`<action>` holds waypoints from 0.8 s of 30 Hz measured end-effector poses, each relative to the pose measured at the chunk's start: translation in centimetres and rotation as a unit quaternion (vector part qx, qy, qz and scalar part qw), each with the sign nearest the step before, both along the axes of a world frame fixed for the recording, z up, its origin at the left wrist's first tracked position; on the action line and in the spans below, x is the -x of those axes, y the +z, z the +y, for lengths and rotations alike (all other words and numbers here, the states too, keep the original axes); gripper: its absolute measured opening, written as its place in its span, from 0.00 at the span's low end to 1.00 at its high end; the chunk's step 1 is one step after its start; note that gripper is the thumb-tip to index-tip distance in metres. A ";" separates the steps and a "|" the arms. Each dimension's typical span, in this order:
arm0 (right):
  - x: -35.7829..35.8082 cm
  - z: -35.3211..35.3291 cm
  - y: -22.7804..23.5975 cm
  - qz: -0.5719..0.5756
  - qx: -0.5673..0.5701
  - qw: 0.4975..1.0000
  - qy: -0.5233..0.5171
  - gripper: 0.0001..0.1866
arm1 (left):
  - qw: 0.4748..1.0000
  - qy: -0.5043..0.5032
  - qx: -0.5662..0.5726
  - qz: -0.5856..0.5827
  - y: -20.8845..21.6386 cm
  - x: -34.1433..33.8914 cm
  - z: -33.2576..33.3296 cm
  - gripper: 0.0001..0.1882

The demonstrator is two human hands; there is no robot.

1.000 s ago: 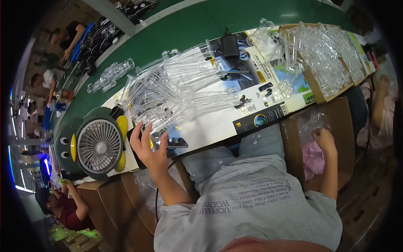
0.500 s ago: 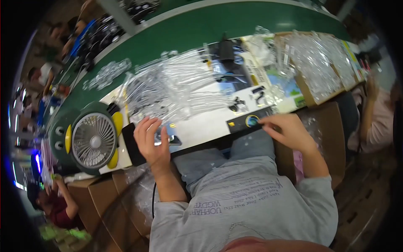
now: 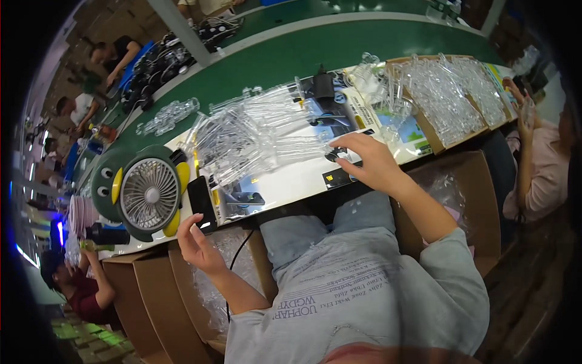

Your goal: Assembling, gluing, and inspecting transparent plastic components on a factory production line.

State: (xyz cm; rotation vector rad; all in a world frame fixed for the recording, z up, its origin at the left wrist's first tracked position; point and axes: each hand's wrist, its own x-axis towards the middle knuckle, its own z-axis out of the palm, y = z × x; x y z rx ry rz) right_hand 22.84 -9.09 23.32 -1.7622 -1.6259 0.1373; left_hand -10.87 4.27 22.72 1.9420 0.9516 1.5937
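My right hand (image 3: 373,162) is over the printed white sheet (image 3: 288,198), thumb and index finger apart around small black parts (image 3: 333,155). Whether the fingertips touch those parts, I cannot tell. My left hand (image 3: 203,250) hangs off the table's near edge with loosely bent fingers, nothing visible in it. Just beyond it lies a black phone (image 3: 201,197). Clear plastic tube-like pieces (image 3: 233,142) are heaped in the middle of the sheet, some in a neat row (image 3: 297,148). Behind the right hand stands a black boxy item (image 3: 323,85).
A green penguin-shaped fan (image 3: 151,195) stands at the left. Open cartons (image 3: 151,285) sit below the table edge, another carton (image 3: 479,188) at the right. A shallow cardboard tray (image 3: 433,136) holds many clear pieces. More clear pieces (image 3: 170,116) lie far left. Other people work nearby.
My left hand has drawn back toward me, off the table edge. My right hand has moved left and away from me, from a dark printed patch to the small black parts.
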 end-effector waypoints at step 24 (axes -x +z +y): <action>5.7 14.1 0.6 -0.009 -0.201 0.975 0.092 0.12 | 0.971 -0.141 0.157 -0.115 0.2 -7.2 3.5 0.20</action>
